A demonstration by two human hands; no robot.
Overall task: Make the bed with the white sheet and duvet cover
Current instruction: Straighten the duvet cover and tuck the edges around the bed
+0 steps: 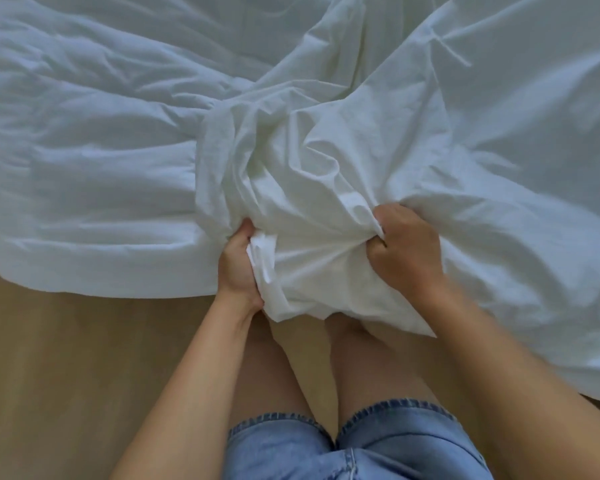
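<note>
1. A bunched corner of the duvet cover (312, 188) is clamped by both hands. The left hand (238, 268) is curled round its near edge, and the right hand (406, 251) is fisted on a gather close by.
2. The cover is spread ahead of the legs, its edge seen against the tan floor (66, 358).
3. The corner is probably best kept pinched through all layers while slack is shaken outward.
4. Counted: two hands and one tie (454, 46). The number of cloths cannot be told.

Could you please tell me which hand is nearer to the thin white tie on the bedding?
Right. The right hand holds the bunched fabric below the tie; the left hand holds it farther left.
</note>
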